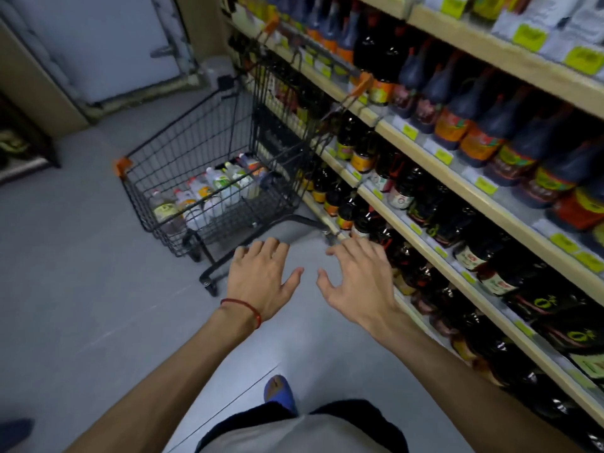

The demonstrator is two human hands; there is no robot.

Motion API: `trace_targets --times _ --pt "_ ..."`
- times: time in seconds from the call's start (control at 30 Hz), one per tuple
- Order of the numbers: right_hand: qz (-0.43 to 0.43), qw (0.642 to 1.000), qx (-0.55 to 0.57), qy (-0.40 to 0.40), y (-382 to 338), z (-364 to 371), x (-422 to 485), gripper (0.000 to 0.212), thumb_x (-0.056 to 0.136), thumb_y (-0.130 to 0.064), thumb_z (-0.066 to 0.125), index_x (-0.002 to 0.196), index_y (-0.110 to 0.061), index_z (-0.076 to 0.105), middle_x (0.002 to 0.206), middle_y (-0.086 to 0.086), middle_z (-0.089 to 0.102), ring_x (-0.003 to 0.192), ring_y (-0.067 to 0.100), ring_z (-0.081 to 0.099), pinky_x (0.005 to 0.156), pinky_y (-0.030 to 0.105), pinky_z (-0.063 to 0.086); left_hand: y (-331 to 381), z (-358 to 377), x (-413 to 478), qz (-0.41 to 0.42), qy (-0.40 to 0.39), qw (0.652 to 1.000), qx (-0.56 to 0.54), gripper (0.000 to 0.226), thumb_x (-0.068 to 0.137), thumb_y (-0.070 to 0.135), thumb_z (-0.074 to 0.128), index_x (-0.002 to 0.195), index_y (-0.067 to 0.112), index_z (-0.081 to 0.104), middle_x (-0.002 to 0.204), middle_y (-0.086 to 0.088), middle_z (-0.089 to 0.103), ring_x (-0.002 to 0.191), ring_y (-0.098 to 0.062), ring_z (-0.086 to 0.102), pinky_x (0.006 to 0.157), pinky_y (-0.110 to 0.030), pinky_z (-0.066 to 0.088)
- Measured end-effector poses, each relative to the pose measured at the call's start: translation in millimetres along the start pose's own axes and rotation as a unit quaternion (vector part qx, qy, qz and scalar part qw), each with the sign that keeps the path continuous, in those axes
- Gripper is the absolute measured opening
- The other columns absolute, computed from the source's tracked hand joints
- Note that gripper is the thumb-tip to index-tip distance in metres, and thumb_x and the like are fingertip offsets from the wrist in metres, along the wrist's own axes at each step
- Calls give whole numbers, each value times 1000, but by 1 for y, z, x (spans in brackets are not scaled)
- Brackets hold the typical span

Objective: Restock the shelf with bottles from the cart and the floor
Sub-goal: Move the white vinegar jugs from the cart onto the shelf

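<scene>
A black wire cart (183, 148) stands ahead on the grey floor, close against the shelving. Several pale bottles (209, 191) with white caps and yellow-green labels lie in its basket. The wooden shelf (434, 152) runs along the right, its tiers packed with dark sauce bottles (490, 135). My left hand (261, 276), with a red string at the wrist, hovers open, palm down, above the floor just short of the cart. My right hand (356, 279) is beside it, fingers spread and empty, near the lower shelf edge.
A pale grey door (98, 44) closes the aisle beyond the cart. A dark low fixture (23, 152) sits at the far left. My blue shoe (279, 392) shows below my hands. Grey floor stretches to the left of the cart.
</scene>
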State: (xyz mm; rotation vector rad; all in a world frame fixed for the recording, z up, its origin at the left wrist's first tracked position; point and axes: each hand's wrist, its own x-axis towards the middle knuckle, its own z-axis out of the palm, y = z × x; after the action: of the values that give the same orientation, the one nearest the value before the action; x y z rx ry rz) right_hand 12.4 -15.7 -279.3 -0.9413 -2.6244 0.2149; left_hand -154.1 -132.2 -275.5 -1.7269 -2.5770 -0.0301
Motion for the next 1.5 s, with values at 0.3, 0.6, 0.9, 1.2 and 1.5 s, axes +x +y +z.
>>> trace_targets --times 0.3,0.6,0.9,1.2,1.5 --pt "-68 997 12 -19 -81 59 117 39 82 -47 60 100 -14 74 96 1 69 98 27 62 90 42 44 -132 1 34 -92 -4 996 3 58 97 61 27 117 16 57 111 -5 57 98 -30 55 82 -43 45" --pt "-161 984 72 -32 -107 136 276 36 83 -44 62 101 -15 73 97 -1 70 97 25 61 90 42 46 -228 27 119 -198 -20 980 -3 55 99 58 40 133 17 54 128 -4 58 113 -27 57 92 -44 47" --pt "-224 963 96 -118 -121 204 407 35 85 -48 61 100 -18 71 96 -2 69 95 24 60 87 40 43 -283 51 186 -323 -44 945 -29 52 99 57 40 134 21 53 126 -2 60 109 -25 57 90 -43 48" --pt "-222 945 88 -222 -159 264 458 34 86 -47 61 106 -20 71 103 -4 70 102 23 60 90 39 42 -338 104 210 -375 -109 917 -83 53 99 56 44 140 22 51 130 -2 60 112 -26 57 91 -43 48" --pt "-159 937 79 -302 -210 345 471 34 86 -41 63 107 -17 74 104 -2 73 106 25 61 95 42 44 -413 179 223 -403 -156 885 -173 50 102 57 37 140 25 45 137 0 55 122 -24 55 101 -46 47"
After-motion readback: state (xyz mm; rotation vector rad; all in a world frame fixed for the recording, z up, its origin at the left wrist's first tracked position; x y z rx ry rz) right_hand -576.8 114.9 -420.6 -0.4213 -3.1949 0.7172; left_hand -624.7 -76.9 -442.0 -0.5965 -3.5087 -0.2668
